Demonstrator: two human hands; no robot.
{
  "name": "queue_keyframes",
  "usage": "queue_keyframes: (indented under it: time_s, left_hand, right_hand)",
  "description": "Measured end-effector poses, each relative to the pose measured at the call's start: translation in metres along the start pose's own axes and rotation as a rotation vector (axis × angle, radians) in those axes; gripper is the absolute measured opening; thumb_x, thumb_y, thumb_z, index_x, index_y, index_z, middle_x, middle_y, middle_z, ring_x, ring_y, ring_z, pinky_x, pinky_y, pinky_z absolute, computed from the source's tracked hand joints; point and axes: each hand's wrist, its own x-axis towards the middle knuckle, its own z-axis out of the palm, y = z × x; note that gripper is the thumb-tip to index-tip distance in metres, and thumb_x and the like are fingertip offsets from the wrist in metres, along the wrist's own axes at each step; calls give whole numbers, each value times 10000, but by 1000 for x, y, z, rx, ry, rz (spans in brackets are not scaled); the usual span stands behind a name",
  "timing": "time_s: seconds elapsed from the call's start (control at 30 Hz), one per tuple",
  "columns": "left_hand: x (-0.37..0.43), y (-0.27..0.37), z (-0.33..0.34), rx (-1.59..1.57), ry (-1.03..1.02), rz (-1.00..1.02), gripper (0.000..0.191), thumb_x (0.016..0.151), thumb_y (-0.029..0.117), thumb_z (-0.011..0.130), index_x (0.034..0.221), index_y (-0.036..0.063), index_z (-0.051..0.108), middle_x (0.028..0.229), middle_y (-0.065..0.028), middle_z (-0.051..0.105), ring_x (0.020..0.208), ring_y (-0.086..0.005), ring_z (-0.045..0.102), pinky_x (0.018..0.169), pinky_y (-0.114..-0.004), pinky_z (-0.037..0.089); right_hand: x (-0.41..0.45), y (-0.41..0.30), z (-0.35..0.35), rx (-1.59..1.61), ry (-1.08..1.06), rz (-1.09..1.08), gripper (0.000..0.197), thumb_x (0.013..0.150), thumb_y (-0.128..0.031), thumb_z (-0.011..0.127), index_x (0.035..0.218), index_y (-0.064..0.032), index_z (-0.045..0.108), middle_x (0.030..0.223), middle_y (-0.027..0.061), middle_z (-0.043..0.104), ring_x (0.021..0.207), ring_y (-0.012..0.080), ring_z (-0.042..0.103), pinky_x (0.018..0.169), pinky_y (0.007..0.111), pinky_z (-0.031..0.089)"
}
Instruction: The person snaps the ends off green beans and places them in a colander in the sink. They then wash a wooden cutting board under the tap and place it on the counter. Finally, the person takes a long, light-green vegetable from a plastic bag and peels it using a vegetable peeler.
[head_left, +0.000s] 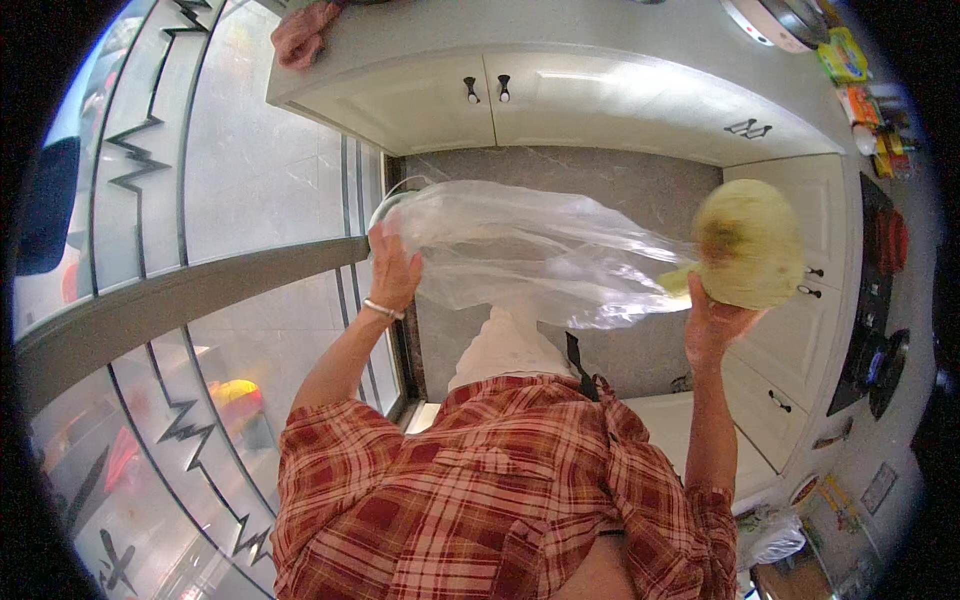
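My right hand (716, 326) is raised at the right and holds a large round pale yellow-green thing (750, 244), blurred, with a brownish patch; it may be a cabbage or a melon. A clear plastic bag (525, 232) stretches across the space between my hands, its right end touching or close to the round thing. My left hand (394, 266) is at the bag's left end, by the curved rim of a round container that the bag partly covers. Whether its fingers grip the bag or the rim is hard to tell.
White cabinets (600, 97) with a grey countertop (525, 26) run along the far side. A pinkish cloth (304, 34) lies on the counter's left corner. A black cooktop (862, 300) is at the right, with packets (844, 56) near it. Patterned glass sliding doors (262, 165) stand at my left.
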Motion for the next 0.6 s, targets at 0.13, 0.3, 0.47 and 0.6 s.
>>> queue_keyframes:
  time_s: [0.13, 0.3, 0.47, 0.6]
  left_hand:
    - [2, 15, 4, 13, -116, -158, 720, 694, 19, 588, 1309, -71, 225, 1261, -323, 279, 1207, -463, 255, 1027, -466, 247]
    - [20, 51, 26, -66, -87, -49, 755, 698, -1, 564, 1333, -68, 161, 1278, -302, 265, 1217, -465, 246, 1029, -472, 242]
    - [40, -4, -3, 94, 175, -19, 771, 679, -44, 525, 1341, -64, 130, 1313, -290, 232, 1205, -455, 244, 1041, -479, 206]
    - [33, -56, -20, 308, 299, -155, 772, 658, -52, 519, 1330, -65, 141, 1303, -308, 217, 1198, -455, 248, 1046, -459, 208]
  right_hand:
    - [1, -21, 19, 158, -14, 241, 745, 709, 86, 655, 1293, -68, 218, 1195, 123, 406, 1083, 222, 464, 925, 411, 430]
    - [19, -51, 53, 640, 32, 245, 765, 710, 127, 583, 1316, -102, 178, 1188, 142, 421, 1075, 261, 489, 920, 434, 441]
    - [39, -59, 44, 660, 176, 117, 649, 745, 146, 526, 1286, -72, 240, 1145, 157, 459, 1044, 275, 521, 907, 525, 438]
    - [39, -57, 23, 453, 85, 105, 623, 737, 141, 554, 1267, -54, 290, 1121, 150, 490, 1031, 279, 537, 902, 513, 448]
